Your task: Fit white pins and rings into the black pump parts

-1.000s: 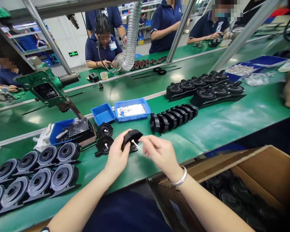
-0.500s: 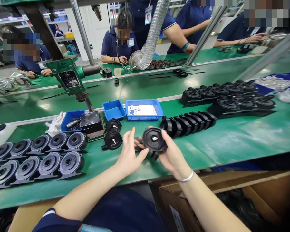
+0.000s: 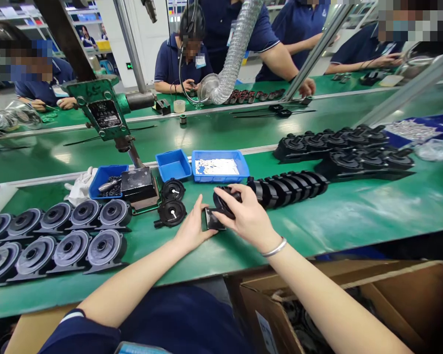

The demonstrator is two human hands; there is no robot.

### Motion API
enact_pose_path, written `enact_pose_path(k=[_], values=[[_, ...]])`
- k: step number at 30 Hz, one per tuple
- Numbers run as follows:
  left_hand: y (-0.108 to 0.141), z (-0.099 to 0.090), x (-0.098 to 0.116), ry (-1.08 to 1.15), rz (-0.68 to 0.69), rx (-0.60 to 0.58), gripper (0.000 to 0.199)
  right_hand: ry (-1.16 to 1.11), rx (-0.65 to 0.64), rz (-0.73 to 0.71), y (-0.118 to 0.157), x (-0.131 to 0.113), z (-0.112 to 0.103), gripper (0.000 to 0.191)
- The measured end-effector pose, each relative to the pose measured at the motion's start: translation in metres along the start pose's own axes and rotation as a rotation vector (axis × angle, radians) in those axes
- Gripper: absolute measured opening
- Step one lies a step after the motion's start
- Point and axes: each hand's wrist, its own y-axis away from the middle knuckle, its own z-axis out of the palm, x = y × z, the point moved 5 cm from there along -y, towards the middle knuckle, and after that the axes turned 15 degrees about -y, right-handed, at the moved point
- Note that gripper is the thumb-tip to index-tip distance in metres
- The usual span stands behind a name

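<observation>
In the head view, my right hand [image 3: 249,216] is wrapped over a round black plastic housing [image 3: 221,200], its palm side turned down. The housing is tilted, and my fingers hide much of it. Just below it, on the bench, is a small black block [image 3: 213,219]. My left hand [image 3: 190,228] holds this block by its side, thumb along the front edge and fingers behind. Whether housing and block touch, I cannot tell. Left of my left hand lie two black round covers [image 3: 172,212] with white pins at their centres.
A green press [image 3: 105,110] stands over a black metal block [image 3: 138,183]. Behind are blue bins [image 3: 219,167], one with small white parts. Rows of round housings [image 3: 105,248] fill the left; stacked black parts [image 3: 291,189] lie right. An open carton [image 3: 339,280] is below. Co-workers sit opposite.
My right hand has turned over, so the housing's open face no longer shows. My left hand has moved onto the black block. Opposite, a co-worker's hand has reached down to the bench.
</observation>
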Motion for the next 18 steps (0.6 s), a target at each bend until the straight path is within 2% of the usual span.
enact_pose_path(k=[4,9,11,15,16,18], values=[[0.003,0.0,-0.002,-0.014,-0.007,0.021,0.113,0.112,-0.187,-0.135,0.005,-0.007,0.017,0.045],[0.003,0.002,-0.002,-0.074,-0.027,0.009,0.11,0.091,-0.191,-0.128,0.006,-0.005,0.019,0.045],[0.004,0.002,0.0,-0.119,-0.037,0.003,0.109,-0.002,-0.142,-0.031,-0.002,0.005,0.016,0.042],[0.014,-0.001,0.011,-0.269,-0.025,0.02,0.104,-0.441,0.21,0.304,-0.033,0.04,0.008,0.039],[0.018,-0.003,0.015,-0.316,-0.013,0.029,0.101,-0.6,0.269,0.401,-0.04,0.049,0.013,0.039],[0.029,-0.008,0.023,-0.415,0.044,0.052,0.09,-0.91,0.294,0.593,-0.052,0.062,0.036,0.044]])
